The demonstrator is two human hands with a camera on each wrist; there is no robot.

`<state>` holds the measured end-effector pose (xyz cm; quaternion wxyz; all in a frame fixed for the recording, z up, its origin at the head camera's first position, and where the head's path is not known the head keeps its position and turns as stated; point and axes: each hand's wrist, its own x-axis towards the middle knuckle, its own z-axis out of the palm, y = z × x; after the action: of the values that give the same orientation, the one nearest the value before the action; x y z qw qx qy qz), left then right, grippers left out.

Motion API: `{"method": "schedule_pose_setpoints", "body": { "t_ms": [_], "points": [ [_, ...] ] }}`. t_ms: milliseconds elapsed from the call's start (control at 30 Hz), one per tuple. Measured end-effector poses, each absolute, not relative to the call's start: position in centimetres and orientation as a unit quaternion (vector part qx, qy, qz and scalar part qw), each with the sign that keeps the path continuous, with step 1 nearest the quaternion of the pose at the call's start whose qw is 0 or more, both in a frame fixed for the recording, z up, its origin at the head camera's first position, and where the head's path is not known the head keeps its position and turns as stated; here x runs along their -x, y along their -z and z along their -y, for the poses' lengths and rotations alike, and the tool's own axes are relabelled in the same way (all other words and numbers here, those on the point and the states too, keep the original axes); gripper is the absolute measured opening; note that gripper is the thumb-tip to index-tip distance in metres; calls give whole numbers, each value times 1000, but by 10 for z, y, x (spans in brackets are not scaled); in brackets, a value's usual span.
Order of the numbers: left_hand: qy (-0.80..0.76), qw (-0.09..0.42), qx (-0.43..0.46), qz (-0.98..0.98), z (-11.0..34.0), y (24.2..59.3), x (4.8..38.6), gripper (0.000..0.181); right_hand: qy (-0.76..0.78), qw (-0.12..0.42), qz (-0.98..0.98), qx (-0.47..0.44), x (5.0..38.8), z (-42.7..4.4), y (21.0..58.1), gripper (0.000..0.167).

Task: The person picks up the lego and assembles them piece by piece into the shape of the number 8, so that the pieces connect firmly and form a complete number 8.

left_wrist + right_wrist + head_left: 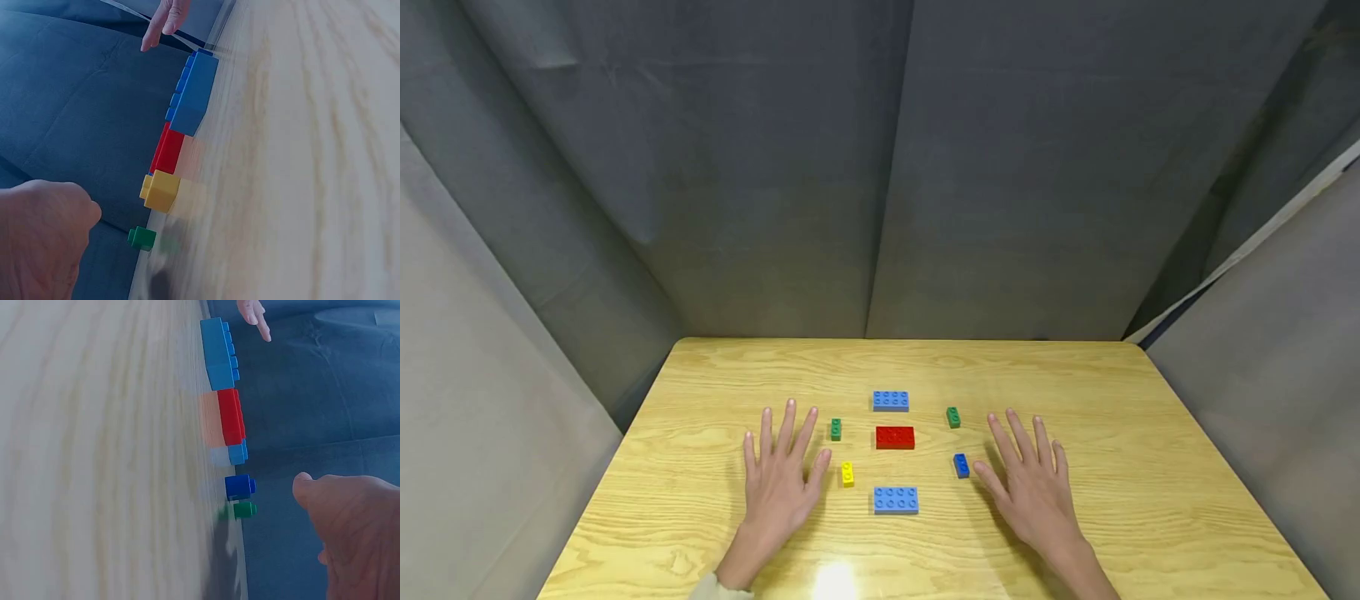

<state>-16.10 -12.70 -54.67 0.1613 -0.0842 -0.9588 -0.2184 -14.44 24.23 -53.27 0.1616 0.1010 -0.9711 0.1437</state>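
Observation:
My left hand [780,483] hovers with fingers spread, left of a yellow brick [847,474] and a green brick [836,430]. On the other side my right hand [1033,492] is spread too, its thumb close to a small dark blue brick [962,466]; another green brick [953,417] lies farther back. Between the hands, a red brick [895,437] sits in the middle, with one light blue brick [891,402] behind it and another light blue brick [896,501] in front. Both hands hold nothing. The left wrist view shows the yellow brick [162,191] studs up, apart from the hand.
The bricks lie separately on a wooden table [700,375] with rounded back corners. Grey curtains [775,167] hang behind the far edge. Pale fabric [1285,375] rises at the right side, and similar cloth [475,375] at the left.

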Motion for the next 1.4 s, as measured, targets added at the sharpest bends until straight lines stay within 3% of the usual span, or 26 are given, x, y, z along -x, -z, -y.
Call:
{"method": "schedule_pose_setpoints", "body": {
  "t_ms": [500, 733, 1400],
  "points": [
    [224, 152, 86, 959, 124, 549, 158, 64, -145, 113, 977, -107, 143, -230, 535, 77],
    [235, 151, 91, 956, 121, 547, 158, 62, -143, 126, 973, -132, 143, -220, 535, 75],
    [249, 142, 97, 953, 107, 553, 153, 73, -117, 95, 966, -211, 134, -196, 539, 68]
  ]
}}
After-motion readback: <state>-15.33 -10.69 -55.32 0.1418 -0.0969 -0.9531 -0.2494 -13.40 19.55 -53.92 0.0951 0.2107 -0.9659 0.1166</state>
